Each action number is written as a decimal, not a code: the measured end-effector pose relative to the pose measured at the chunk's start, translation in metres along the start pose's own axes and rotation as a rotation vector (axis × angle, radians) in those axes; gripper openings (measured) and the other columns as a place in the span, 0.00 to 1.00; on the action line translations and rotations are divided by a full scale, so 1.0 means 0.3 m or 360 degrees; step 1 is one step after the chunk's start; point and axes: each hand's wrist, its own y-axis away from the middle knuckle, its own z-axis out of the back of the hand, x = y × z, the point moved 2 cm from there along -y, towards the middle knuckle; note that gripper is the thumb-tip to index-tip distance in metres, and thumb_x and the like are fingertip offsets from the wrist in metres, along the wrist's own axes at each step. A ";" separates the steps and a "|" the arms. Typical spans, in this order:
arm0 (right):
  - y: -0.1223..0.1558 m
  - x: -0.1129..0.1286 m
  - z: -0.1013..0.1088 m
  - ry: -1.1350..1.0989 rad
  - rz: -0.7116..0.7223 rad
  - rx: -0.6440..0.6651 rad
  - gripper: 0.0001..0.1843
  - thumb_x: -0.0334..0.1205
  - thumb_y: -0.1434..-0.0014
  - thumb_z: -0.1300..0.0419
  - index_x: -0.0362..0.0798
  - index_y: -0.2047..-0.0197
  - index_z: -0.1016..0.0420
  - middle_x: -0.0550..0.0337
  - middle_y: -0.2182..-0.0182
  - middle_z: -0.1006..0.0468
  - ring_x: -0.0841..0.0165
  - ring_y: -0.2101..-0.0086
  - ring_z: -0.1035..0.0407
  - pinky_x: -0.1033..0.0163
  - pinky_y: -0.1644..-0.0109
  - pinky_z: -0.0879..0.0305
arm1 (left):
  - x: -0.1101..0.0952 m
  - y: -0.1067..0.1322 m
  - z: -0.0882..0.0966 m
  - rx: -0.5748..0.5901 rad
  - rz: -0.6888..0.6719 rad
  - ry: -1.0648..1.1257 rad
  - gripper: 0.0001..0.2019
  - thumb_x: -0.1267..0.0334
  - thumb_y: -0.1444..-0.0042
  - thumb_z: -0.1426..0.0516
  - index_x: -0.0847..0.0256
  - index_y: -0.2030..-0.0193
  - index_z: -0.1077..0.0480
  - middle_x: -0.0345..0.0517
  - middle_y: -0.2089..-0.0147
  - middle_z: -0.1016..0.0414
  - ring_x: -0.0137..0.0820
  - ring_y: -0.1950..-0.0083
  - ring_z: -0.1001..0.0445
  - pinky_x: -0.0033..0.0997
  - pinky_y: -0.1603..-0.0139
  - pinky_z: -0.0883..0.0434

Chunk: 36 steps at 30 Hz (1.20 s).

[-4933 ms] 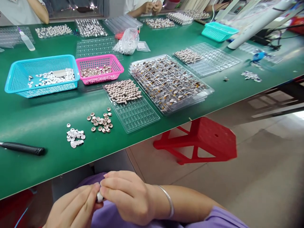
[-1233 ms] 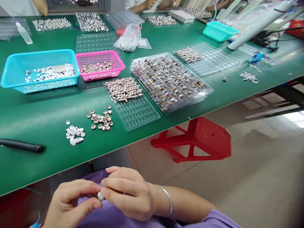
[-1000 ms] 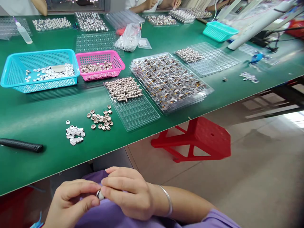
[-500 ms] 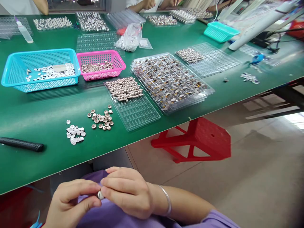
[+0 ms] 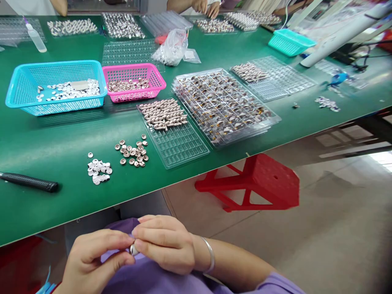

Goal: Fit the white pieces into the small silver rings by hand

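Note:
My left hand [image 5: 90, 261] and my right hand [image 5: 165, 247] meet over my lap, below the green table's edge. Both pinch one small silvery round part [image 5: 133, 249] between their fingertips. My right wrist wears a silver bangle [image 5: 209, 255]. On the table [image 5: 45, 139] above them lie a heap of small white discs [image 5: 98, 172] and a heap of small brownish metal cups [image 5: 132, 152]. Beside these sits a clear tray [image 5: 173, 132], its far half filled with brownish parts.
A blue basket [image 5: 56, 86] of white discs and a pink basket [image 5: 133, 81] of brownish parts stand behind. A black handle [image 5: 29, 182] lies at left. A larger filled clear tray [image 5: 223, 106] lies right. A red stool [image 5: 257, 183] stands under the table. Other people's hands [image 5: 206, 6] work at the far side.
My fingers have shifted slightly on the small part, which stays pinched between both hands. The view has drifted a little; the things on the table have not moved.

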 end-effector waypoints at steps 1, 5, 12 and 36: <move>0.001 0.000 -0.001 -0.0001 0.0001 0.0004 0.13 0.28 0.33 0.49 0.34 0.61 0.23 0.46 0.66 0.18 0.66 0.62 0.21 0.60 0.46 0.25 | 0.001 0.000 0.000 0.0014 0.0005 -0.0005 0.06 0.66 0.48 0.33 0.52 0.63 0.19 0.40 0.69 0.15 0.31 0.73 0.17 0.19 0.69 0.21; -0.002 0.000 -0.004 0.0011 -0.0015 0.0005 0.15 0.29 0.32 0.51 0.35 0.61 0.23 0.48 0.67 0.18 0.67 0.63 0.21 0.61 0.45 0.25 | 0.004 0.002 0.003 0.0050 0.0021 -0.0016 0.05 0.66 0.47 0.33 0.53 0.64 0.19 0.40 0.69 0.15 0.32 0.72 0.17 0.21 0.69 0.20; -0.014 0.006 -0.007 0.0058 -0.0058 -0.0008 0.17 0.30 0.31 0.54 0.35 0.60 0.24 0.50 0.68 0.18 0.69 0.67 0.23 0.62 0.48 0.24 | 0.004 0.002 0.004 0.0081 0.0003 -0.0088 0.02 0.65 0.46 0.34 0.54 0.65 0.21 0.39 0.69 0.15 0.30 0.72 0.17 0.19 0.69 0.21; -0.043 0.012 -0.047 0.0047 -0.0259 -0.0124 0.12 0.24 0.41 0.50 0.40 0.62 0.26 0.53 0.72 0.22 0.70 0.71 0.26 0.66 0.56 0.23 | -0.021 0.048 0.002 -0.0176 -0.0329 -0.0540 0.09 0.73 0.44 0.39 0.59 0.58 0.22 0.43 0.62 0.16 0.29 0.66 0.17 0.19 0.62 0.20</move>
